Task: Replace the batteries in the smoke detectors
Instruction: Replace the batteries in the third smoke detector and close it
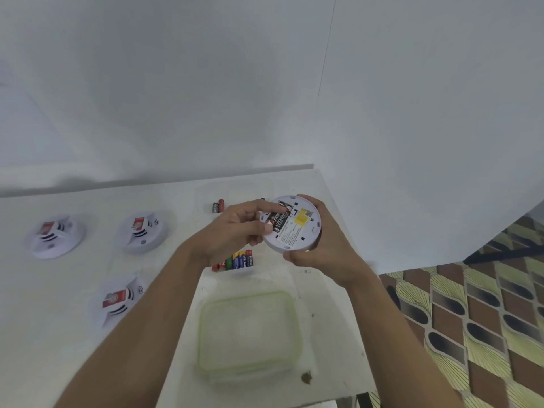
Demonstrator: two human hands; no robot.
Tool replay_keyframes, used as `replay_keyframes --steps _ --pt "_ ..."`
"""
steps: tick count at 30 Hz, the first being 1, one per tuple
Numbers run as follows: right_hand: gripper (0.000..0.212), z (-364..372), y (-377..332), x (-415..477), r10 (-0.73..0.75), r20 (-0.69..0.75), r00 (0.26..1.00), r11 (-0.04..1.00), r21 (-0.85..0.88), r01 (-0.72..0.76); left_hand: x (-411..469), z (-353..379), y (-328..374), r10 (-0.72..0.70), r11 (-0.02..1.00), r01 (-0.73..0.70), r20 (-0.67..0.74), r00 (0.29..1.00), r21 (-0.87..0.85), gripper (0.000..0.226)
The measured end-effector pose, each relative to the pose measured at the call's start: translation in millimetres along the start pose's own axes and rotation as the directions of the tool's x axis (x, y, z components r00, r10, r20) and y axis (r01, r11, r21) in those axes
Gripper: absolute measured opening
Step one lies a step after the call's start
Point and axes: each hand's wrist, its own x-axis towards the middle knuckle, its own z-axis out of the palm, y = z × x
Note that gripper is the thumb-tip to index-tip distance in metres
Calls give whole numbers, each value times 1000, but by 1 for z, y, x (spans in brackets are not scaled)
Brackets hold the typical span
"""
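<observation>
Right hand (pixel 321 257) is curled round the rim of the smoke detector (pixel 297 231), holding it up above the surface (pixel 88 275) with its open back to the camera. Left hand (pixel 232 231) is at the detector's left side, thumb and forefinger pinching the black battery (pixel 278 220) at the compartment. Just below the detector, a row of loose batteries (pixel 237 260) lies on the surface, and off its upper left are two more batteries (pixel 217 206). Further below it sits a clear container (pixel 250 295) with a green rim. Well to its left, three other detectors (pixel 56 235) (pixel 144 229) (pixel 120 298) lie face up.
</observation>
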Motion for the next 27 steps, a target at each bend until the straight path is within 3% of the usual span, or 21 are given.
replay_keyframes --steps 7,12,27 --pt "89 -6 -1 -20 -9 39 999 1000 16 8 -16 29 -5 -28 992 20 -64 998 -121 31" --pt "88 -15 -1 -36 0 82 997 1000 24 -2 -33 43 -8 -41 999 39 -69 997 -28 34" --pt "88 10 -2 -54 -62 183 981 998 25 58 -81 73 -14 70 996 -87 -333 940 -35 31"
